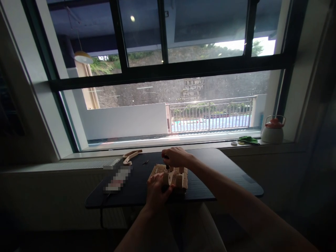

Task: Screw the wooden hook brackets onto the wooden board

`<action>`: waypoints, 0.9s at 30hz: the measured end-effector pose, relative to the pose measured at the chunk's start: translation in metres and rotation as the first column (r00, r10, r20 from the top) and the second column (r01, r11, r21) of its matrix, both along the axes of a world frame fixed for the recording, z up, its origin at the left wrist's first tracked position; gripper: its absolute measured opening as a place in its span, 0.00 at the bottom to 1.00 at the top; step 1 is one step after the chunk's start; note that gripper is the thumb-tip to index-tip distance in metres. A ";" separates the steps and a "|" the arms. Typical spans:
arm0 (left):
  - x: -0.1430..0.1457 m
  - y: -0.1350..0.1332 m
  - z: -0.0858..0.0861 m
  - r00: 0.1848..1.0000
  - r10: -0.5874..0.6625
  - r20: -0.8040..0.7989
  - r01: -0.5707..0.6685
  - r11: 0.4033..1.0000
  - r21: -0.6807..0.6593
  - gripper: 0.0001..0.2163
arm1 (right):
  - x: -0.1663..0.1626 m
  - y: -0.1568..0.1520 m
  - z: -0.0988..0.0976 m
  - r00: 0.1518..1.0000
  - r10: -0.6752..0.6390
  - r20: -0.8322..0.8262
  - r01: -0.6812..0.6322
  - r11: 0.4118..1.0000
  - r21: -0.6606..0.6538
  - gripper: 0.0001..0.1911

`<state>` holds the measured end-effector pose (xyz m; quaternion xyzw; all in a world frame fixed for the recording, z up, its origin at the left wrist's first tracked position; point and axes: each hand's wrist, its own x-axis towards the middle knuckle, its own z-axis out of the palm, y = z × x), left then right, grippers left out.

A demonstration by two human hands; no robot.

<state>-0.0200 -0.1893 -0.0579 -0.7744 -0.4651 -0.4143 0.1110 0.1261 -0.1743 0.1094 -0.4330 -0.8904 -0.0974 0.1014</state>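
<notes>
A light wooden assembly (175,177) of several shaped pieces sits on a dark table (225,168) in front of me. My left hand (156,190) is closed around its near left side and holds it steady. My right hand (175,156) is closed over a small dark tool that stands upright on top of the wooden assembly. Only the tool's handle end shows under my fingers. A loose curved wooden piece (131,156) lies at the table's far left edge, and a small dark screw-like bit (145,162) lies between it and the assembly.
A blurred flat item (117,179) lies on the table's left part. On the window sill to the right stand a white kettle with an orange lid (273,128), a green cloth (247,140) and a small tape roll (234,143). A large window fills the wall ahead.
</notes>
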 end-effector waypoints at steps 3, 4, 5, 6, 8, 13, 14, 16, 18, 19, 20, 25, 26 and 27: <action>-0.001 0.000 -0.001 1.000 -0.001 0.003 0.001 1.000 0.002 0.17 | 0.000 0.003 -0.003 1.000 0.011 0.001 -0.011 1.000 -0.014 0.13; -0.001 0.001 -0.001 1.000 -0.002 0.002 0.002 1.000 0.001 0.17 | 0.000 0.004 -0.004 1.000 0.001 -0.001 -0.001 1.000 -0.015 0.14; -0.001 0.001 -0.001 1.000 -0.002 0.002 0.002 1.000 -0.001 0.17 | -0.001 0.006 -0.006 1.000 -0.014 -0.005 0.014 1.000 -0.014 0.15; -0.001 0.001 -0.001 1.000 -0.002 0.000 0.002 1.000 -0.005 0.17 | -0.003 0.007 -0.007 1.000 -0.028 -0.008 0.028 1.000 -0.012 0.16; -0.001 0.000 -0.001 1.000 -0.001 -0.003 0.001 1.000 -0.008 0.16 | -0.005 0.008 -0.009 0.999 -0.053 -0.012 0.053 0.999 -0.005 0.17; 0.000 0.000 -0.001 1.000 -0.001 0.014 0.001 1.000 0.001 0.17 | -0.008 0.005 -0.004 0.998 -0.060 0.000 0.060 0.998 0.005 0.19; 0.000 0.000 -0.001 1.000 -0.003 0.016 0.002 1.000 0.004 0.17 | -0.007 0.004 -0.003 0.999 -0.047 0.004 0.047 0.999 0.003 0.18; 0.000 0.000 -0.001 1.000 -0.004 0.015 0.004 1.000 0.008 0.18 | -0.005 0.003 0.000 1.000 -0.008 0.010 0.008 1.000 -0.002 0.16; 0.000 0.001 -0.001 1.000 -0.002 0.009 0.002 1.000 0.007 0.17 | -0.002 0.002 0.000 1.000 0.026 0.009 -0.026 1.000 -0.009 0.14; 0.000 0.001 -0.001 1.000 0.001 0.005 -0.001 1.000 0.002 0.17 | -0.002 0.003 -0.001 0.999 0.034 0.005 -0.034 0.999 -0.012 0.13; -0.001 0.001 -0.001 1.000 0.003 0.001 -0.003 1.000 -0.004 0.17 | -0.001 0.004 -0.002 0.999 0.034 0.000 -0.034 0.999 -0.014 0.13; 0.000 -0.001 0.000 1.000 0.003 0.000 -0.003 1.000 -0.023 0.16 | -0.005 0.009 -0.013 0.999 -0.032 -0.036 0.032 0.999 0.004 0.17; 0.000 -0.001 0.001 1.000 0.002 0.002 -0.002 1.000 -0.022 0.17 | -0.006 0.010 -0.014 0.998 -0.046 -0.039 0.046 0.999 0.010 0.18; 0.000 -0.002 0.002 1.000 -0.002 0.001 0.002 1.000 -0.022 0.17 | -0.008 0.010 -0.014 0.998 -0.058 -0.039 0.059 0.998 0.015 0.19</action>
